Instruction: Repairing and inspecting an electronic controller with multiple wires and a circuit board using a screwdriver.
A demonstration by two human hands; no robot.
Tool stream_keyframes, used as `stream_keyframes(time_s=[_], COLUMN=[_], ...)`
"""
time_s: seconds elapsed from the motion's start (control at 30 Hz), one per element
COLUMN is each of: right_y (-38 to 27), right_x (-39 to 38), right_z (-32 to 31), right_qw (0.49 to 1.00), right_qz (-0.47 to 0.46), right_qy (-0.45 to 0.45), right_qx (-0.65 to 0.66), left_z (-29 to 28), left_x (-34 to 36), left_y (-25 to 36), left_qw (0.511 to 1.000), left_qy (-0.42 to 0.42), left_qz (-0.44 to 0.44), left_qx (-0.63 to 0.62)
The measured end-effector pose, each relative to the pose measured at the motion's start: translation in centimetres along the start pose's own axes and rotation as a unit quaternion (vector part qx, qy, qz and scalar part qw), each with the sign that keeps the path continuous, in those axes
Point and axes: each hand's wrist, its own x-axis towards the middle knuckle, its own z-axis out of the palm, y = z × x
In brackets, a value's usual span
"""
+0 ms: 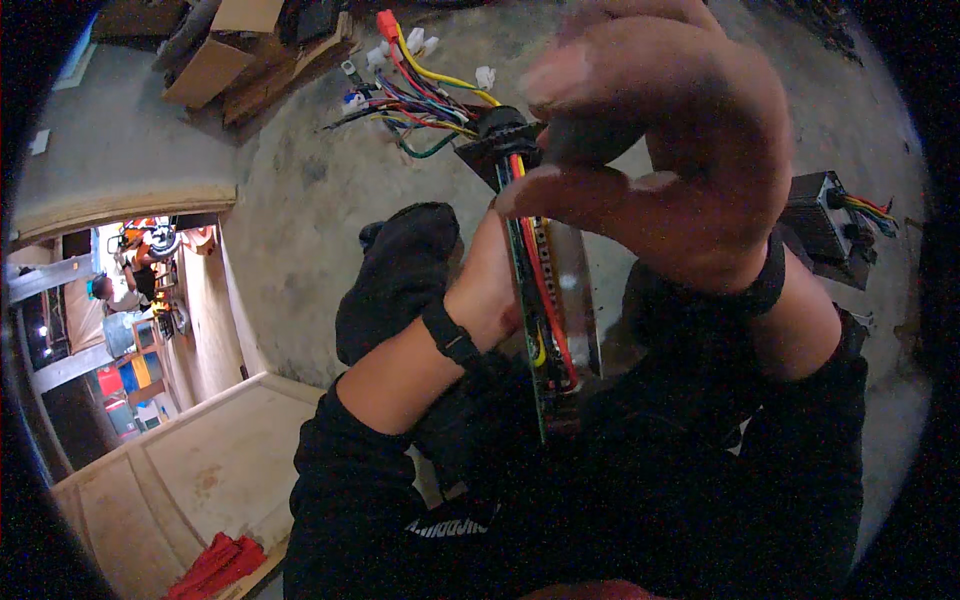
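A long circuit board [522, 300] stands upright before me, with red and yellow wires along it and a metal strip beside it. My left hand [492, 275] is closed around the board from the left; its fingers are mostly hidden behind it. At the top end sits a black end piece [500, 130], and a bundle of coloured wires [430, 95] with a red connector and white plugs spreads from it to the left. Close to the camera, my right hand [690, 150] curls thumb and fingers around something dark beside the end piece; what they hold is unclear.
On the floor at right lies a finned metal box [825, 215] with coloured wires. Cardboard pieces [225, 65] are piled at the far left. A wooden panel [215, 450] with a red cloth [222, 568] is at lower left, below a doorway showing a person and a motorcycle.
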Motion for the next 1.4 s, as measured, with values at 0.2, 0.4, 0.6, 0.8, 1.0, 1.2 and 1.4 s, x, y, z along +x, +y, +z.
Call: stream_keyframes(time_s=[0.2,0.4,0.6,0.8,1.0,1.2,1.4], right_y=[-1.6,1.3,-0.7,-0.2,3.4,0.0,0.6], right_x=[2.5,2.2,2.1,2.2,-1.8,0.7,0.7], right_z=[1.9,-0.4,-0.3,-0.1,-1.5,1.2,1.4], right_qw=[0.994,0.982,0.999,0.981,0.994,0.991,0.996], right_qz=[0.024,-0.147,0.023,-0.104,-0.033,-0.028,-0.022], right_qy=[0.053,-0.003,0.03,0.145,0.039,0.043,0.047], right_qx=[-0.098,-0.12,0.015,-0.076,-0.098,-0.122,0.066], left_z=[-1.0,-1.1,-1.0,0.5,-1.2,-0.3,-1.3], left_x=[-0.5,-0.2,-0.1,-0.5,-0.1,-0.2,0.2], left_y=[0.1,0.0,0.9,0.9,0.6,1.0,0.3], left_qw=[1.0,0.999,0.986,0.994,0.991,0.997,0.965], left_qy=[0.004,-0.04,-0.126,0.094,-0.062,0.035,-0.177], left_qz=[-0.03,0.015,-0.004,-0.062,-0.035,0.002,0.006], left_qx=[-0.007,-0.01,-0.107,0.014,-0.112,-0.067,-0.195])
